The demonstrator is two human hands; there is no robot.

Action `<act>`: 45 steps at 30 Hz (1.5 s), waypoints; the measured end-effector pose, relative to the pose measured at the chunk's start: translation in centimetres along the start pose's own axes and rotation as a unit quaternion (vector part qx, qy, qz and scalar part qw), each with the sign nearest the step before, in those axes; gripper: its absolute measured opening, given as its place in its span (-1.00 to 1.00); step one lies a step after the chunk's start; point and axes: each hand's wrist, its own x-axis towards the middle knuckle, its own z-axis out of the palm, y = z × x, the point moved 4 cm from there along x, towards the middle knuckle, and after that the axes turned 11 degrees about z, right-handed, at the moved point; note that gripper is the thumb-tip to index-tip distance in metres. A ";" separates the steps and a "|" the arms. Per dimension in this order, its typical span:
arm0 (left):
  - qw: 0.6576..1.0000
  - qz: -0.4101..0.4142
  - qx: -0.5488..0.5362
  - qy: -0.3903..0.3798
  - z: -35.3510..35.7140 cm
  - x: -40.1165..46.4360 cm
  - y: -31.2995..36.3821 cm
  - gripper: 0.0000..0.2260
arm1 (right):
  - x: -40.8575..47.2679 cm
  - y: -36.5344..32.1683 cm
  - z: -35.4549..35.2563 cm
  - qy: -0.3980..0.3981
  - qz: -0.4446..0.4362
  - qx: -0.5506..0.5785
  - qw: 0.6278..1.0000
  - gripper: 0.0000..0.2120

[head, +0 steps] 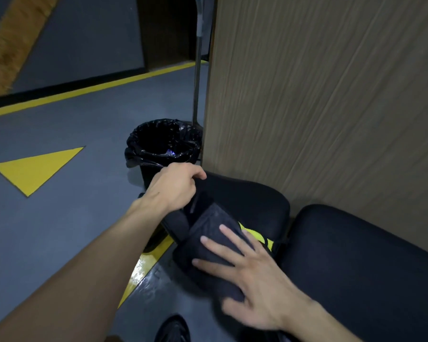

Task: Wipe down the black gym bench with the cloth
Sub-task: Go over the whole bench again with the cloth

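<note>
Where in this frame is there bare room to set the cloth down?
The long pad of the black gym bench, beside the wood-grain panel, is bare. The grey floor between the yellow triangle and the lined bin is open. The near pad is crowded: both hands and the cloth.

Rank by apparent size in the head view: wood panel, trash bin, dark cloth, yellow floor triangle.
1. wood panel, by far the largest.
2. trash bin.
3. dark cloth and yellow floor triangle look similar; the cloth is nearer and partly under the right hand, so unranked.
</note>
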 end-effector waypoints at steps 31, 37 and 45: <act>0.988 0.141 -0.057 -0.029 2.4 0.2 13.1 -0.63 | -15.7 7.1 -8.4 0.292 0.438 0.669 0.525 -0.85; 0.983 0.169 -0.054 -0.043 2.6 -0.5 15.0 -0.64 | -19.6 2.4 -4.5 0.073 0.232 0.175 0.954 -0.51; 0.980 0.185 -0.046 -0.052 2.8 -0.3 16.0 -0.64 | -20.2 3.1 -3.7 0.138 0.339 0.086 0.927 -0.45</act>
